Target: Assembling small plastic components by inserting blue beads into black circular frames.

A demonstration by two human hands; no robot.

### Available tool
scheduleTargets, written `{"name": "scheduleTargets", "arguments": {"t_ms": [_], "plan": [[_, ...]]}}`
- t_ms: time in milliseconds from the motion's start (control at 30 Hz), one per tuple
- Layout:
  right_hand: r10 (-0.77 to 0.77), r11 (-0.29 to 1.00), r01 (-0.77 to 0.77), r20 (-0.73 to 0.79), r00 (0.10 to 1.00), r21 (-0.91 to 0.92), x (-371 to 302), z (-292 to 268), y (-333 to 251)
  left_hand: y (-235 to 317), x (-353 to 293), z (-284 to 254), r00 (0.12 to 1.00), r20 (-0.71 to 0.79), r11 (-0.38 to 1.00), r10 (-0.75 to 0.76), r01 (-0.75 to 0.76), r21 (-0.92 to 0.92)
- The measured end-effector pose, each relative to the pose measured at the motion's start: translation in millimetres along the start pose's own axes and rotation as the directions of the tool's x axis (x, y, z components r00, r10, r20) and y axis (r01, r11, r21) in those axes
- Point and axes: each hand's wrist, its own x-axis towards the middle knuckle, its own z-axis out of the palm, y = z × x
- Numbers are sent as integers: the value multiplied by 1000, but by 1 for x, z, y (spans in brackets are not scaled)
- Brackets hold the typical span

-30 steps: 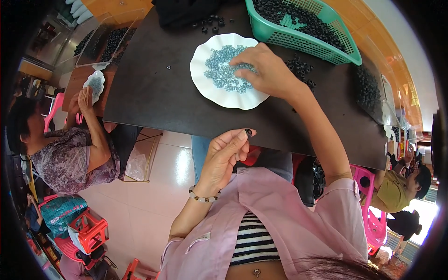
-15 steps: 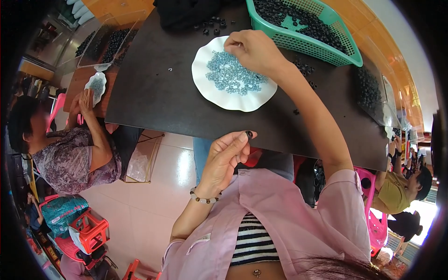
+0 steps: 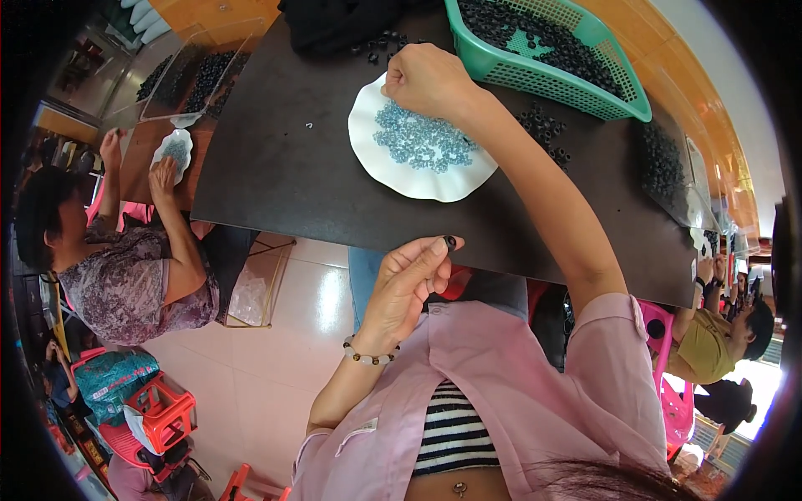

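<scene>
Between the thumb and fingertips of my left hand is a small round black part with a hole, held just off the table's near edge. My right hand hovers over the far rim of a white wavy-edged plate. Its fingers are curled in, and whatever they may hold is hidden. Many tiny clear bluish pieces lie spread across the middle of the plate.
A green basket of black parts stands at the far right, with loose black parts beside it. Black cloth lies at the back. At left, a co-worker sits by a smaller white plate.
My right hand has shifted left and farther away, toward the plate's far rim, with its fingers curling in. My left hand has barely moved. The co-worker at left has raised one hand.
</scene>
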Motion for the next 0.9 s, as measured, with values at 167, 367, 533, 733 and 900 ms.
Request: {"name": "scheduleTargets", "arguments": {"t_ms": [167, 367, 533, 733, 900], "plan": [[68, 812, -51, -9, 998, 581, -27, -27, 10, 2, -3, 7, 999, -35, 1000, -12, 12, -20], [119, 371, -207, 174, 977, 905, -115, -70, 1, 5, -3, 14, 998, 7, 996, 64, -63, -59], [190, 149, -286, 256, 948, 947, -179, -71, 3, -1, 5, 32, 996, 79, 998, 40, -37, -49], [236, 21, -224, 212, 948, 974, -164, -77, 15, 1, 20, 55, 997, 79, 995, 17, -10, -95], [173, 493, -47, -45, 984, 869, -144, -87, 11, 1, 12, 61, 998, 43, 995, 56, -52, -89]]}}
